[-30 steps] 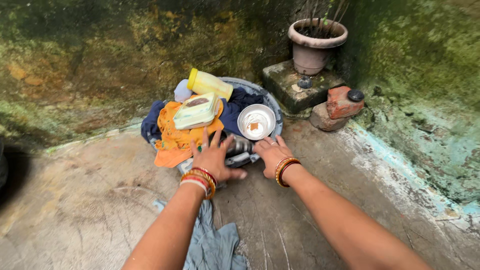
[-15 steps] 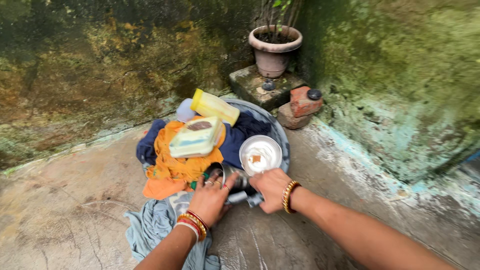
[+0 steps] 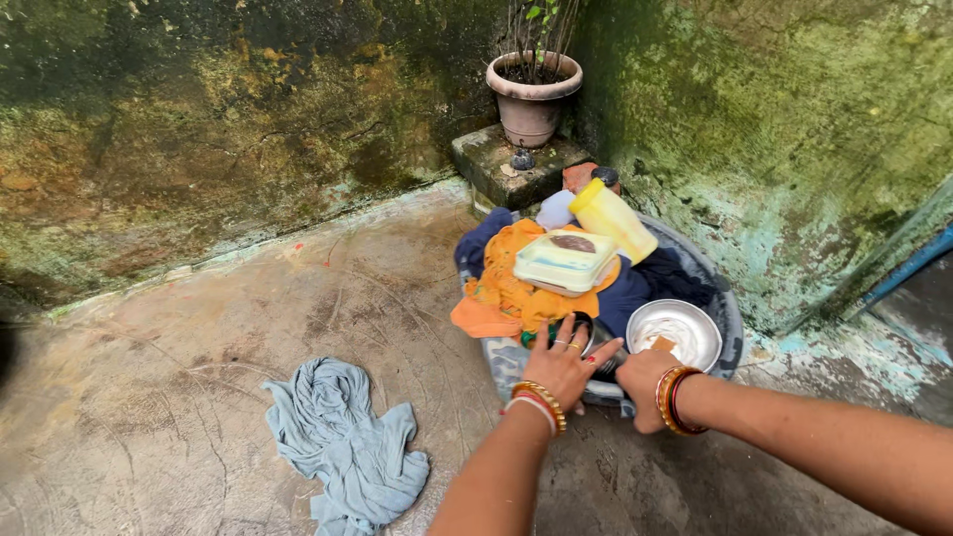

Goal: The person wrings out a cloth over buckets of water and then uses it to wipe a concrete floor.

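A grey metal basin (image 3: 733, 323) sits on the concrete floor, piled with laundry. An orange cloth (image 3: 501, 298) and dark blue clothes (image 3: 635, 293) fill it. A pale green soap box (image 3: 562, 264), a yellow bottle (image 3: 613, 218) and a steel bowl (image 3: 677, 334) lie on top. My left hand (image 3: 566, 369) lies over the basin's near rim, fingers spread across the edge. My right hand (image 3: 647, 389) grips the same rim just to its right. Both wrists carry bangles.
A crumpled blue-grey cloth (image 3: 345, 449) lies on the floor to the left of my arms. A potted plant (image 3: 532, 99) stands on a stone block (image 3: 491, 159) in the corner behind the basin. Mossy walls close the back and right sides. A blue pipe (image 3: 908, 266) runs at far right.
The basin has slid right, toward the right wall, with both hands on its rim. The blue-grey cloth that was under my arms now lies apart on the floor.
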